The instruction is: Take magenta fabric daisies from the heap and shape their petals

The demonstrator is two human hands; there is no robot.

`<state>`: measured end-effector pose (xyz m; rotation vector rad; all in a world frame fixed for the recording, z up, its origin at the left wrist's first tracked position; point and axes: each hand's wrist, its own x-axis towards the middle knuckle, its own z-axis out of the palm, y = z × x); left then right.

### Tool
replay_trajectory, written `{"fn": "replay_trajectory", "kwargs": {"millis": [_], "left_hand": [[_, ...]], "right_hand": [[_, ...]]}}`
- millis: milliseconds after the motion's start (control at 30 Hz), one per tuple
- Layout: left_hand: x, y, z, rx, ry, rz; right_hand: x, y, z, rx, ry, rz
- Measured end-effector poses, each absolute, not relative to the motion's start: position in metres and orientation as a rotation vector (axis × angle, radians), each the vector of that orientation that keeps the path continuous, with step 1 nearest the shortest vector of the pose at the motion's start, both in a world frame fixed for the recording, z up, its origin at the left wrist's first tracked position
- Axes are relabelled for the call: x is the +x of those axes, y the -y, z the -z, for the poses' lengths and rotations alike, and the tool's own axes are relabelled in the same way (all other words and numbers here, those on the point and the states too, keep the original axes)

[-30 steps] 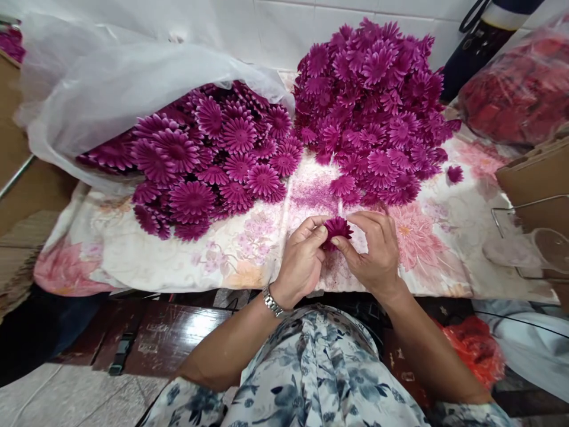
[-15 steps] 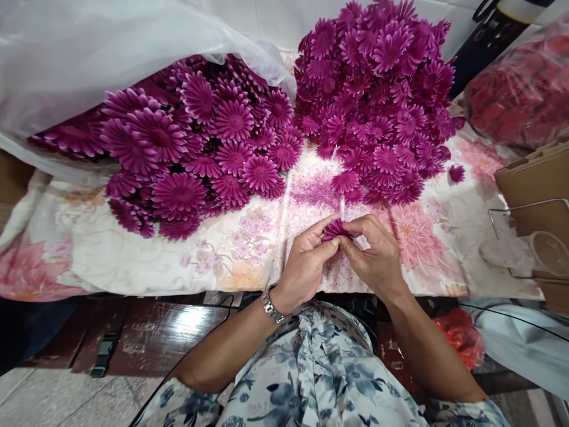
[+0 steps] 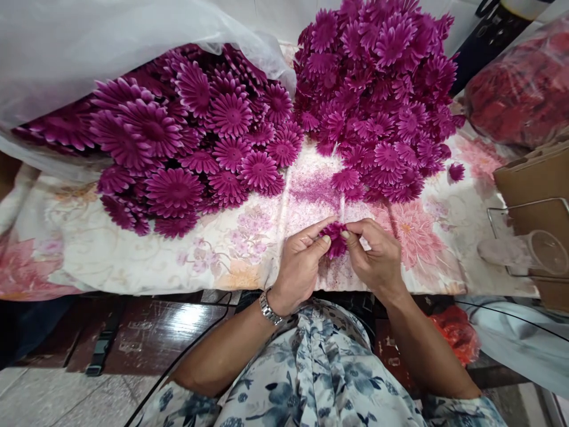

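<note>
Just above the front part of the table, a small purple artificial flower (image 3: pixel 335 240) is pinched between both hands. My left hand (image 3: pixel 302 255) grips its left side between thumb and fingers, with a metal watch on the wrist. On the opposite side, my right hand (image 3: pixel 376 252) holds the petals between thumb and forefinger. Ahead to the left lie larger purple flowers (image 3: pixel 175 193), partly inside a white plastic bag (image 3: pixel 133 35). A tall heap of purple flowers (image 3: pixel 377 107) rises beyond my hands to the right.
A flowered cloth (image 3: pixel 222 261) covers the table, with purple dust (image 3: pixel 313 187) scattered ahead of my hands. One loose flower (image 3: pixel 456 172) lies right of the heap. At the right are a cardboard box (image 3: pixel 528 184), a clear plastic cup (image 3: pixel 549 252) and a bag of red pieces (image 3: pixel 520 89).
The flower between my hands has turned and spread, showing more of its petals below the fingertips. Both thumbs have shifted on it. The view has moved slightly.
</note>
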<state>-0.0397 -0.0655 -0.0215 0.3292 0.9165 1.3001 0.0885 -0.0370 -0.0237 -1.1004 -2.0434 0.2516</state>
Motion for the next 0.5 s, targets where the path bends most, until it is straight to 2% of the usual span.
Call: {"fn": "replay_trajectory", "kwargs": {"millis": [200,367,500], "left_hand": [[-0.047,0.067,0.018,0.318,-0.989,-1.259],[-0.049,0.068,0.018,0.303,-1.003,-1.233],[-0.048,0.067,0.02,0.282,-0.989,-1.24]], "right_hand": [[0.112,0.019,0.019,-1.38,1.613,-0.418],[0.117,0.015,0.019,-1.229,1.305,-1.04],[0.113,0.018,0.024,-1.142,1.16,-1.286]]}}
